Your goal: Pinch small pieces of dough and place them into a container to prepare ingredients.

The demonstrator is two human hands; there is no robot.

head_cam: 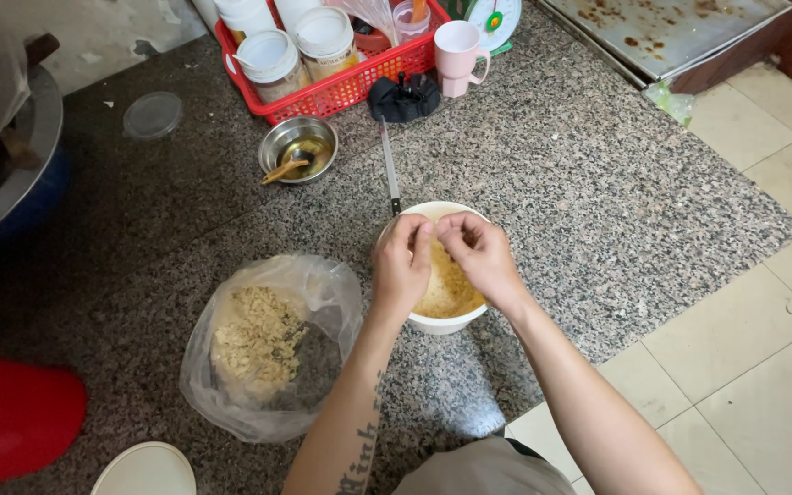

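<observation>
A: Entry, hands first. What were they doing?

B: Left hand (402, 266) and right hand (480, 254) were held together over the white bowl (442, 321), fingertips pinched toward each other. Whatever they pinched was too small to make out. Neither hand was open flat.

A: Bowl contents?

B: A yellowish crumbly mass filled much of the bowl, its top well below the rim. A long metal handle (390, 165) ran out from the far rim; its working end was hidden.

A: And the supply?

B: Clear plastic bag (272, 344), mouth open, just left of the bowl on the granite surface (552, 183). A good heap of pale crumbs was lying in it.

A: So, progress?

B: Judged partway: some material sat in the bowl, much sat in the bag.

A: Further out?

B: Small steel bowl (298, 148) with a spoon in dark liquid, red basket (341, 92) of lidded jars, pink mug (458, 57), and a red stool (11, 417) at lower left.
</observation>
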